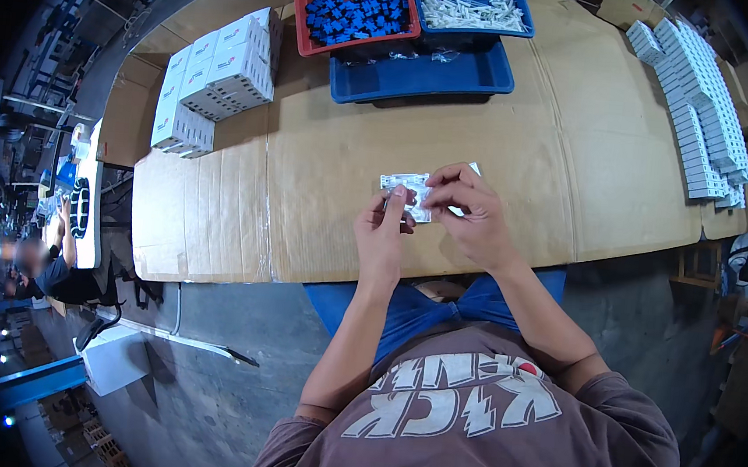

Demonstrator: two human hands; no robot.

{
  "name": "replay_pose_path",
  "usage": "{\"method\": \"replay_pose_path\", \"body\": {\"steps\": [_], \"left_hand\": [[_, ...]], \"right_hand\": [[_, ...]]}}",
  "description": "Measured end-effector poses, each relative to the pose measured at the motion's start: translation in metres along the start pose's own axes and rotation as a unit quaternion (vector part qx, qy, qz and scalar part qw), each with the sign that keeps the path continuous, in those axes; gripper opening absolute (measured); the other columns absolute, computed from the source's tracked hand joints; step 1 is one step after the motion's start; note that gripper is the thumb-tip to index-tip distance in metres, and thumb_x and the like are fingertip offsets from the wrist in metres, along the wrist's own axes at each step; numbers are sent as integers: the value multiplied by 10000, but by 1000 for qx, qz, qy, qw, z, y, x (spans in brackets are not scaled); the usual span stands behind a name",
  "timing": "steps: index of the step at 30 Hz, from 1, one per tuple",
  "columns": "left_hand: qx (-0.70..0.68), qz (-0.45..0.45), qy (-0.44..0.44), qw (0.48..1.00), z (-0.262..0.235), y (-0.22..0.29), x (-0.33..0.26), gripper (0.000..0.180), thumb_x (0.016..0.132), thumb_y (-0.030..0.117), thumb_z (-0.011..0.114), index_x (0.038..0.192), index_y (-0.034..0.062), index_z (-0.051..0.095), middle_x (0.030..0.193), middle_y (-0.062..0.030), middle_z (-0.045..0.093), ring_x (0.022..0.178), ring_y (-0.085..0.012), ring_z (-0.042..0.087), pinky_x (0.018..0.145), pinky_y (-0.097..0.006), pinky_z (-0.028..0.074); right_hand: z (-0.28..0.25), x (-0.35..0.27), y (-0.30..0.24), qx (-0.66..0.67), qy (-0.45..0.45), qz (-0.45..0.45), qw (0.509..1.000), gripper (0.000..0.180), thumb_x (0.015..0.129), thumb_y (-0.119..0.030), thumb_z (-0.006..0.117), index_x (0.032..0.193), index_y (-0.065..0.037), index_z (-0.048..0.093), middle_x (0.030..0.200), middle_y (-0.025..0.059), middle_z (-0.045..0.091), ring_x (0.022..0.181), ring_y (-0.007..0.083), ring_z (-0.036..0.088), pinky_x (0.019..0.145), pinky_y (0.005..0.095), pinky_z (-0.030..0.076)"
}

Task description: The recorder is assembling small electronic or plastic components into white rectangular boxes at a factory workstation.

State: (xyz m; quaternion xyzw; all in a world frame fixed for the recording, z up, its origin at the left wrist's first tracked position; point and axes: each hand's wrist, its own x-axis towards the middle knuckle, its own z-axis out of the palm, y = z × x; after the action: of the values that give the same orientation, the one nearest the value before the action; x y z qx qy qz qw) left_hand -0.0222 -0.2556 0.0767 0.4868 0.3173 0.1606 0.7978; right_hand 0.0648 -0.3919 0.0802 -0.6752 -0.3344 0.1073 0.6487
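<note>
Over the cardboard-covered table (334, 178), close to its near edge, my two hands come together at a small flat packet (420, 209), whitish and partly see-through, with dark print at one corner. My left hand (382, 225) pinches its left side between thumb and curled fingers. My right hand (474, 215) is at its right side, thumb and fingertips drawn together; whatever they grip is too small to make out. A pale corner shows behind the right knuckles. The fingers hide part of the packet.
At the far side, a red bin (300, 17) holds blue plastic pieces, and a blue bin (473, 29) holds white parts. An additional blue tray (421, 81) stands before them. White boxes (215, 72) are stacked left, more small boxes (696, 110) right. A person (55, 270) sits far left.
</note>
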Motion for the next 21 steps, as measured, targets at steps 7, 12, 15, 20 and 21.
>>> {"method": "replay_pose_path", "body": {"steps": [7, 12, 15, 20, 21], "left_hand": [[-21, 19, -24, 999, -5, -1, -3, 249, 1037, 284, 709, 1051, 40, 757, 854, 21, 675, 719, -56, 546, 629, -235, 423], [142, 104, -33, 984, -17, -1, 1, 279, 1030, 264, 723, 1109, 1, 773, 825, 48, 606, 709, -44, 480, 645, -212, 372], [151, 131, -22, 980, -16, 1, 3, 266, 1029, 243, 726, 1118, -5, 761, 817, 53, 610, 718, -54, 492, 669, -214, 400], [261, 207, 4, 943, -20, 12, 4, 344, 961, 232, 790, 1207, 4, 711, 992, -19, 688, 877, -119, 604, 779, -259, 477], [337, 254, 27, 906, -20, 16, 4, 397, 909, 222, 837, 1220, 15, 702, 1083, -59, 720, 969, -168, 654, 833, -296, 505]], "right_hand": [[-7, 8, -8, 182, -38, 279, 942, 130, 1009, -34, 678, 1115, 40, 683, 1040, 68, 711, 886, 147, 716, 787, 292, 620], [-12, 11, -6, 204, -85, 299, 928, 135, 1002, -41, 685, 1110, 40, 684, 929, 73, 728, 809, 178, 751, 778, 308, 631], [-17, 11, -1, 223, -101, 305, 920, 91, 995, -17, 679, 1066, 38, 695, 941, 66, 725, 837, 177, 748, 793, 316, 646], [-17, 12, -3, 226, -97, 315, 916, 123, 994, -37, 685, 1089, 38, 707, 950, 82, 736, 818, 178, 755, 772, 309, 640], [-17, 13, -4, 210, -87, 332, 915, 138, 997, -49, 686, 1101, 38, 713, 941, 86, 739, 808, 171, 755, 759, 301, 635]]}}
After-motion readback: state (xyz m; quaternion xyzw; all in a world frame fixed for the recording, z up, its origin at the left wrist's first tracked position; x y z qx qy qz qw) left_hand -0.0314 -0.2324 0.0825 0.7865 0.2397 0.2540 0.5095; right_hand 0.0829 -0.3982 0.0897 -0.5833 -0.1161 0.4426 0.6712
